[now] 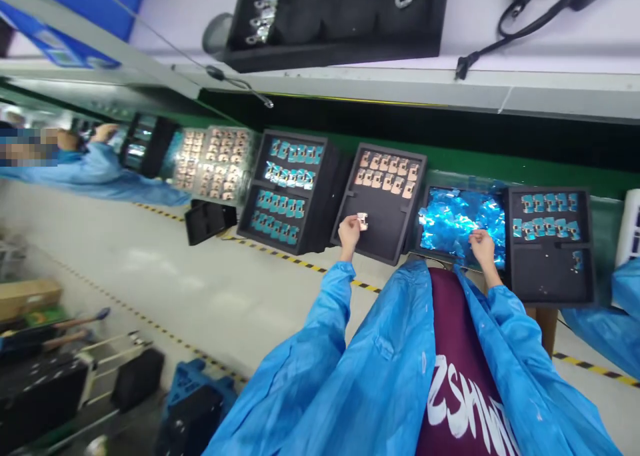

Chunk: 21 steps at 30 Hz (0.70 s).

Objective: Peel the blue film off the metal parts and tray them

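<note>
Left hand [348,233]: thumb and fingers pinched closed on one edge of a pale piece [363,221].
Pale piece: over the near half of the left black tray [383,228]; from my end I cannot tell whether it touches the floor.
Right hand [483,246]: fingers curled, tips drawn close together at the blue film heap [445,217]; I cannot tell whether they hold a scrap.
Step in hand: I judge it a laying-down on the left, with the right hand busy at the film.
Next move: to my eye it calls for a level piece and a clean release, clear of the copper-toned pieces [387,181] in two rows beyond.
Right black tray [537,273]: beside the heap, bearing blue-covered pieces [549,227].
Stacked trays [319,221]: left of the left black tray.
Farther left: a co-worker's sleeve [107,173].
</note>
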Each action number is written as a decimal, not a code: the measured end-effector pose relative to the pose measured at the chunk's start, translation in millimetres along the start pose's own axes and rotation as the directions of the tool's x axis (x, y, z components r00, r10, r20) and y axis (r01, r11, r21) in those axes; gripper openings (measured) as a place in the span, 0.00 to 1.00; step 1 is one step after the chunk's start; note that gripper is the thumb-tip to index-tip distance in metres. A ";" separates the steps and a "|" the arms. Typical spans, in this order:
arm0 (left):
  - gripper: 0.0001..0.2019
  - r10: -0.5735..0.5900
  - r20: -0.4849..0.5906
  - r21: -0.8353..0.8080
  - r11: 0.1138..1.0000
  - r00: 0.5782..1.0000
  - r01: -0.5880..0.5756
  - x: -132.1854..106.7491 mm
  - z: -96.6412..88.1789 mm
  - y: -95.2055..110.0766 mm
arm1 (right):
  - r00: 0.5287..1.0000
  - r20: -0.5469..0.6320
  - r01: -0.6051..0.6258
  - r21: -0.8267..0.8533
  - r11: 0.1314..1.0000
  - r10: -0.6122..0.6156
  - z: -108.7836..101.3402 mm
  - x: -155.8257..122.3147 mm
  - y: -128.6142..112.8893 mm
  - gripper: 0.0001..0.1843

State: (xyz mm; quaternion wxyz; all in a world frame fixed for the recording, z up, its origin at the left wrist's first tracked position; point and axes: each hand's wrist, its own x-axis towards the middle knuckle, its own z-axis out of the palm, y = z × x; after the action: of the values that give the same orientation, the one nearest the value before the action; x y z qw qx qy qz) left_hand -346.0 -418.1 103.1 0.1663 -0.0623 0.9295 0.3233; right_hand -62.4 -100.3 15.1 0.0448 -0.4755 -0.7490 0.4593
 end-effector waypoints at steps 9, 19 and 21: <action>0.18 0.121 -0.037 0.231 0.967 0.992 -0.109 59.3 -21.7 -26.1 | 0.990 -0.093 0.079 -0.220 0.972 -0.102 3.9 -14.0 4.6 0.33; 0.30 0.378 0.093 0.432 0.818 0.921 -0.380 38.7 0.8 -35.3 | 0.986 0.139 0.138 -0.335 0.932 -0.096 -7.1 -38.9 -0.3 0.29; 0.30 0.379 0.099 0.501 0.780 0.920 -0.376 36.1 0.5 -32.6 | 0.987 0.152 0.097 -0.325 0.941 -0.050 -7.5 -42.0 -2.8 0.31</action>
State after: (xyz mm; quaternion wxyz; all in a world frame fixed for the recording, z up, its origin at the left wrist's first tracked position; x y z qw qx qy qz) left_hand -372.4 -443.5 71.1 0.1054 0.1701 0.9755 0.0918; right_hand -37.7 -127.4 37.0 -0.0718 -0.4142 -0.8340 0.3575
